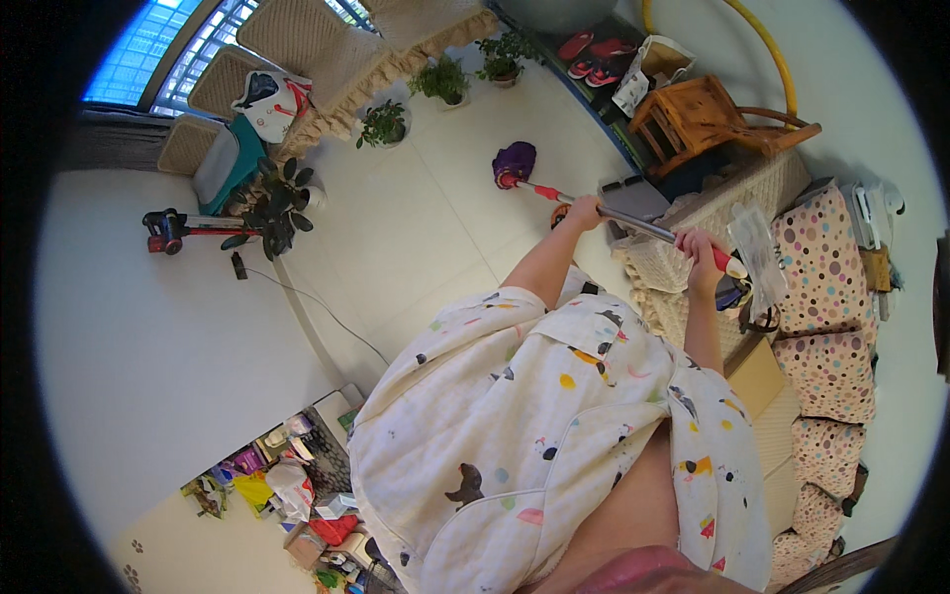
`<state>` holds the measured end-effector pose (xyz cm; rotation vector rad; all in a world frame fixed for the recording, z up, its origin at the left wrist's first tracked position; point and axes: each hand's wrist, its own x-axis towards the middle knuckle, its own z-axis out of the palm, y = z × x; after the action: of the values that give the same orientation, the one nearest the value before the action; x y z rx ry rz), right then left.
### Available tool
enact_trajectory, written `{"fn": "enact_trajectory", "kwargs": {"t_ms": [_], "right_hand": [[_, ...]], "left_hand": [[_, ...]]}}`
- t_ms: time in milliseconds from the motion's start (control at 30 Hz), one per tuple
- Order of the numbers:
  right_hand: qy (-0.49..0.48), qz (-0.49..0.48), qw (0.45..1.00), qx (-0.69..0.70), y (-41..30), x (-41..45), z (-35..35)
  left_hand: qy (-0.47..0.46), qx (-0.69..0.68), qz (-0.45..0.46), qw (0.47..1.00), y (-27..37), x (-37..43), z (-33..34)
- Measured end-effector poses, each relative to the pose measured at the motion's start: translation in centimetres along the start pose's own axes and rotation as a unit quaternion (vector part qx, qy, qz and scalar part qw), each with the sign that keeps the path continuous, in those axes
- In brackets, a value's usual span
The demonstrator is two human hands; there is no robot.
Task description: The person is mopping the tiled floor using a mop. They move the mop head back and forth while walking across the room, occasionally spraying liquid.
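Both of my hands are closed around the metal pole of a mop point(638, 222). My left hand point(585, 213) grips it lower down, nearer the mop head. Close to the pole's top end, my right hand point(700, 256) holds it just below the red and white handle end point(729, 263). The purple mop head point(514, 162) rests on the pale tiled floor point(438, 215), ahead of me. An orange and black round object point(559, 215) shows partly behind my left forearm.
Potted plants point(384, 123) stand by a fringed, covered sofa point(338, 67). At left, a stick vacuum cleaner point(178, 232) is near a dark-leaved plant point(278, 208), and a cable point(319, 301) crosses the floor. A wooden chair point(690, 122) and a sofa with dotted cushions point(824, 260) line the right.
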<state>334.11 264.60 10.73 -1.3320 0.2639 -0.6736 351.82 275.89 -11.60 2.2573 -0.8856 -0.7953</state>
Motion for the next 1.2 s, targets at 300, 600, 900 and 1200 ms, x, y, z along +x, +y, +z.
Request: {"fn": "enact_trajectory", "kwargs": {"t_ms": [300,600,900,1200], "right_hand": [[-0.047,0.034,0.998,0.020,0.4,4.1,3.7],[-0.111,0.087,0.989,0.040,2.5,3.9,6.2],[-0.133,0.137,0.980,0.061,5.9,2.8,8.3],[-0.172,0.241,0.953,0.067,6.2,5.7,12.2]], "left_hand": [[0.115,-0.015,0.011,0.993,-3.4,-1.6,-2.4],[0.134,-0.054,-0.054,0.988,-6.9,-5.2,-3.7],[0.178,-0.053,-0.065,0.980,-11.8,-8.8,-3.7],[0.076,-0.030,-0.202,0.976,-17.1,-10.4,-5.5]]}}
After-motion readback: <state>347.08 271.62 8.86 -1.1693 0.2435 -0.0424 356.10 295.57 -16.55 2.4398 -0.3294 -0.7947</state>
